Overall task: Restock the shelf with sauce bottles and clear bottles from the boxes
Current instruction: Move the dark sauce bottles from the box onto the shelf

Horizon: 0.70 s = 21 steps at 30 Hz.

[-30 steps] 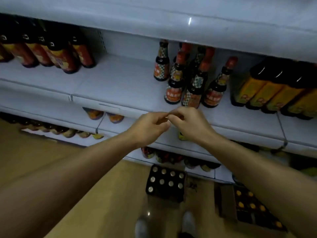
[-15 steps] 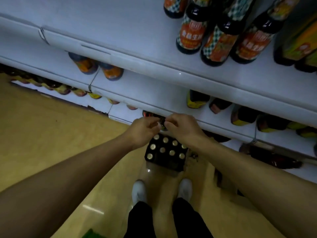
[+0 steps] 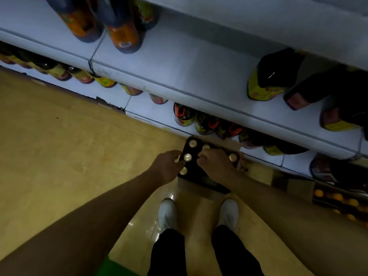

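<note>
Bottles [image 3: 187, 157] in floor box [image 3: 207, 182] — both hands over caps, L [image 3: 166, 166] & R [image 3: 214, 164] fingers curled, grip unclear.

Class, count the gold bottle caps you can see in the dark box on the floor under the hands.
5. One at the far left corner, one beside it, one between the hands, one at the near left, one right of the right hand. The hands probably hide more.
</note>
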Each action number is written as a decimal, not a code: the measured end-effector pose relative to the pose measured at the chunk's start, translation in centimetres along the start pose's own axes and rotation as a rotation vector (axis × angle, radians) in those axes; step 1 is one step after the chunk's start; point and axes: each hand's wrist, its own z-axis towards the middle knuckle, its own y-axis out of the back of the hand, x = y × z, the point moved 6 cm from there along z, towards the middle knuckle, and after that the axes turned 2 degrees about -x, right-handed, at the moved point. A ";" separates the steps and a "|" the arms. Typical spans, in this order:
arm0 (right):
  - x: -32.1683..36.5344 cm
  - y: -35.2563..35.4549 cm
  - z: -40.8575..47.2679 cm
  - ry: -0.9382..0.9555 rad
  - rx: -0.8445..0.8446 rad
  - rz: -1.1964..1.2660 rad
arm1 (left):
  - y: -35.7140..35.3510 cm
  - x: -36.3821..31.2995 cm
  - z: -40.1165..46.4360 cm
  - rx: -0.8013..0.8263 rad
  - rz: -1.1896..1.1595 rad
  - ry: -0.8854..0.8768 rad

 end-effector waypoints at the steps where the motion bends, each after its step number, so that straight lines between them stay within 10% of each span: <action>1: -0.9 -1.6 1.0 -0.012 0.001 -0.015 | -0.9 1.0 0.9 -0.002 -0.002 0.004; 21: -10.5 -21.7 12.2 -0.112 0.065 -0.094 | -12.6 12.5 12.5 0.018 0.046 -0.008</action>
